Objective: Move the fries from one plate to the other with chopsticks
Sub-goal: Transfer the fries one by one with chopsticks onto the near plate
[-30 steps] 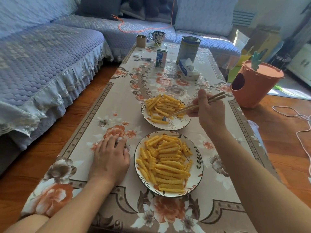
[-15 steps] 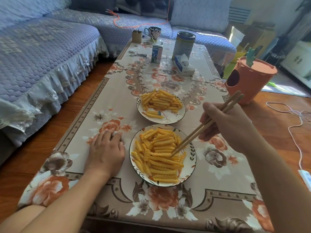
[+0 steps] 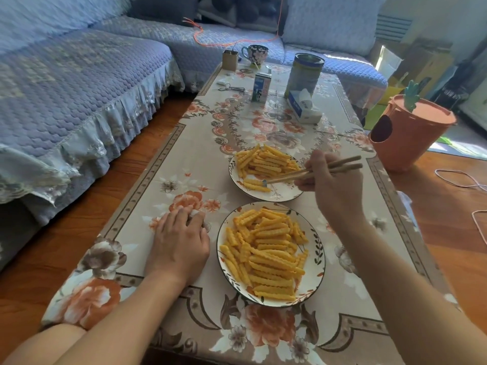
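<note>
Here the right hand [image 3: 334,185] is closed around a pair of chopsticks [image 3: 311,173], whose tips sit over the far plate [image 3: 266,194], just above a loose fry [image 3: 257,185] near that plate's front edge; whether the tips grip anything I cannot tell. More fries [image 3: 266,162] are heaped at the back of the far plate. Just nearer than the far plate stands the near plate [image 3: 315,262], piled with fries [image 3: 266,255]. The left hand [image 3: 180,243] lies flat, fingers together, on the flowered tablecloth [image 3: 189,159], left of the near plate.
</note>
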`<move>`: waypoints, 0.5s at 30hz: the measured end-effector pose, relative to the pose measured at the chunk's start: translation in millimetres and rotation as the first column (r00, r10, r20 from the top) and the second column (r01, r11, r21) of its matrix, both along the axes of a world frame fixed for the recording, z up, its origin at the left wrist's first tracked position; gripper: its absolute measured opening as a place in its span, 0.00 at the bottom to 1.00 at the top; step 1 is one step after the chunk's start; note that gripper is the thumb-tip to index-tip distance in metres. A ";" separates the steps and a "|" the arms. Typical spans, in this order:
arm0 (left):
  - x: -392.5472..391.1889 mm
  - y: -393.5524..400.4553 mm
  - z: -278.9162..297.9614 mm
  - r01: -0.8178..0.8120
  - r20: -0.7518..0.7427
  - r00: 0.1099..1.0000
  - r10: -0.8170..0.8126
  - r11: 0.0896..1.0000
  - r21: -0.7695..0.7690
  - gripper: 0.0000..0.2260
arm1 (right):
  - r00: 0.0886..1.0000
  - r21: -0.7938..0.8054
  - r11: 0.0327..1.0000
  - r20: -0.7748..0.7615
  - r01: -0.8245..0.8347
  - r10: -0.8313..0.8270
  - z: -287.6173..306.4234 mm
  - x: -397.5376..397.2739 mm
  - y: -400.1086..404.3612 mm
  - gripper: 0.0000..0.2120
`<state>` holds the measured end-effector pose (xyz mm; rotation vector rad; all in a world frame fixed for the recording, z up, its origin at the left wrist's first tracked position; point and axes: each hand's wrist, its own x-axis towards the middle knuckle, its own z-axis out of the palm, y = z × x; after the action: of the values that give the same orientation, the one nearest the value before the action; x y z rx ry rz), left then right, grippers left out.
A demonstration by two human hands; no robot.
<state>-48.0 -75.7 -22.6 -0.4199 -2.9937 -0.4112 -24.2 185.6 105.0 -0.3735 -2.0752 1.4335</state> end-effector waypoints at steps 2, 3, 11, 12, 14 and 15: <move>-0.3 0.6 -0.1 0.004 0.004 1.000 -0.004 1.000 -0.008 0.22 | 1.000 -0.003 1.000 0.007 0.015 -0.015 -5.5 -15.5 -6.6 0.15; -0.5 0.4 -0.3 0.004 0.004 1.000 -0.004 1.000 -0.008 0.22 | 1.000 -0.007 1.000 0.012 0.015 -0.015 -6.7 -21.8 -8.7 0.16; -1.3 -0.5 -1.0 0.005 0.010 1.000 -0.005 1.000 0.000 0.21 | 0.995 0.028 0.999 0.088 0.041 -0.043 -12.5 -39.9 -12.0 0.18; -1.3 -0.7 -0.9 0.005 0.011 1.000 -0.005 1.000 0.000 0.21 | 0.995 0.020 0.999 0.087 0.049 -0.051 -11.5 -39.9 -12.2 0.19; -1.4 -1.5 -0.5 0.002 0.013 1.000 -0.002 1.000 0.000 0.22 | 0.995 -0.001 0.998 0.079 0.063 -0.063 -8.4 -37.0 -12.1 0.20; -1.3 -1.8 -0.2 0.000 0.013 1.000 0.000 1.000 0.002 0.22 | 0.995 -0.022 0.997 0.073 0.071 -0.069 -5.6 -32.8 -10.8 0.21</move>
<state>-49.3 -77.5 -22.7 -0.4191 -3.0055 -0.4192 -57.1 174.7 99.4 -0.5098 -2.0817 1.4248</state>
